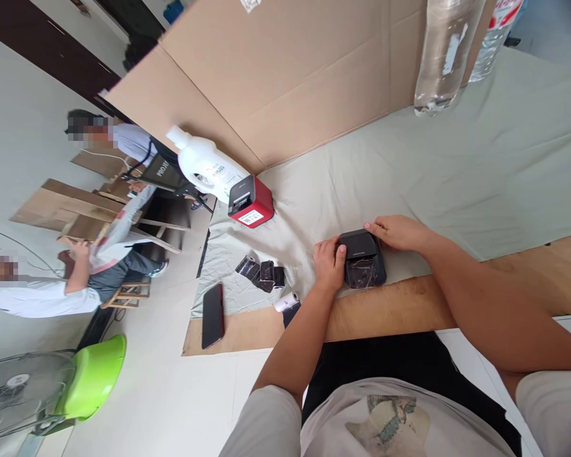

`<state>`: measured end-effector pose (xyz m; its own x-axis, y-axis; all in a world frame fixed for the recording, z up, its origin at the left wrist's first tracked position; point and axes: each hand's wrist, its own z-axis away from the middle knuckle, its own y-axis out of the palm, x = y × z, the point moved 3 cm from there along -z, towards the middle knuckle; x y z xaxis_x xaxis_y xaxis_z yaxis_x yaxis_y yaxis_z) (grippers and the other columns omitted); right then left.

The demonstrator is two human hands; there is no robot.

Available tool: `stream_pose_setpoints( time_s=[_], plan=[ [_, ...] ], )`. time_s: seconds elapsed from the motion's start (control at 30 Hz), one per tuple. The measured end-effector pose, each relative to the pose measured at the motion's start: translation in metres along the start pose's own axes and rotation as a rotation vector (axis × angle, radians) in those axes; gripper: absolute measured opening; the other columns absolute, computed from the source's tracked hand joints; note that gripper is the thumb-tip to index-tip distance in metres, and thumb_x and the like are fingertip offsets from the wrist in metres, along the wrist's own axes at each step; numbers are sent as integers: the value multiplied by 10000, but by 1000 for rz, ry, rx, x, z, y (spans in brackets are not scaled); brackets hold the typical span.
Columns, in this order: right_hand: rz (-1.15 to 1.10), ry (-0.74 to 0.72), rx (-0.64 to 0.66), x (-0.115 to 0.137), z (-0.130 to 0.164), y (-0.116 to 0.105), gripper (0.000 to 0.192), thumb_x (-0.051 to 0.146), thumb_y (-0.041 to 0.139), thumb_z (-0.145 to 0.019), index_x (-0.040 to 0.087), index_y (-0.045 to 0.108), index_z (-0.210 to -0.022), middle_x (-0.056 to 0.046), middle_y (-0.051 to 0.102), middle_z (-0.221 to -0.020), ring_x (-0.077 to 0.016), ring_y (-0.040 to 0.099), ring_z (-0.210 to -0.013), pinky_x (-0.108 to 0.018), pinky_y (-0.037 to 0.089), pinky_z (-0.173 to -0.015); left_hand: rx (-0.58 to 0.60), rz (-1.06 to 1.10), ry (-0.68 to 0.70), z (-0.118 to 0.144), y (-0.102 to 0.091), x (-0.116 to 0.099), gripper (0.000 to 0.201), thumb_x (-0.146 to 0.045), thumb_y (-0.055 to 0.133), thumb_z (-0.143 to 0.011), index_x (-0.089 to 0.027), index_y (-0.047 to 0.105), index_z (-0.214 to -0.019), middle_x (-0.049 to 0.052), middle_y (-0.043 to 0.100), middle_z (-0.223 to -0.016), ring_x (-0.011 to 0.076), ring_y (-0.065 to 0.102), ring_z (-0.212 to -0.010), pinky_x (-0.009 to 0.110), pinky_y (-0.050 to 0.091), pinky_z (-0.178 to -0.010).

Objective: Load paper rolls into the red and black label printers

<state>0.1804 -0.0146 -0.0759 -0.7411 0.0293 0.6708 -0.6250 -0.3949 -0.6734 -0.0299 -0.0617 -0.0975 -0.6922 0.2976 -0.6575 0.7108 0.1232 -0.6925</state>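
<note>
A small black receipt printer [361,257] lies near the front edge of the cloth-covered table, between my two hands. My left hand [330,263] grips its left side, with the thumb along the edge. At the far right corner, my right hand [397,232] holds the casing, and some of its fingers are hidden. Dark, glossy material shows in the printer's front part. To the left lie crumpled black strips [266,273]. A small white paper roll [286,302] with a black end sits beside my left forearm.
A red and black printer [251,202] stands at the back left by a white jug [209,165]. A dark phone [212,316] lies at the left corner. A cardboard panel [304,70] and water bottles [447,57] line the back. Two people sit farther left.
</note>
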Motion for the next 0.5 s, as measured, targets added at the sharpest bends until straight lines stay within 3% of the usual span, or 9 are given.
stream_pose_setpoints(
  time_s=[0.13,0.23,0.37,0.5],
  plan=[
    [-86,-72,68,6,7,0,528,719,550,-837,215,615,-979,-45,685,-651,-236,657,-646,-340,431,-614,4,135,21,1,-5,-2,659,-708,377,-925,-156,613,-1198,137,649,-1100,254,580,-1037,435,463,-939],
    [-224,-101,82,9,9,1,560,653,708,-727,215,595,-1056,-38,706,-763,-220,660,-670,-326,457,-606,-48,270,46,2,-8,-6,639,-703,465,-891,-182,575,-1244,126,591,-1157,232,582,-1026,389,491,-895],
    [-385,-165,192,16,13,9,567,530,793,-655,221,584,-1082,-55,719,-897,-214,663,-692,-317,489,-582,-60,395,12,4,-7,-7,614,-683,533,-867,-209,556,-1255,117,538,-1198,224,575,-1033,374,499,-896],
    [-326,-175,123,24,18,10,648,447,819,-607,215,547,-1148,-76,699,-1056,-252,668,-902,-327,521,-699,-24,478,-25,4,-3,-4,642,-682,565,-848,-217,519,-1288,112,518,-1225,233,572,-1094,373,497,-936]
  ],
)
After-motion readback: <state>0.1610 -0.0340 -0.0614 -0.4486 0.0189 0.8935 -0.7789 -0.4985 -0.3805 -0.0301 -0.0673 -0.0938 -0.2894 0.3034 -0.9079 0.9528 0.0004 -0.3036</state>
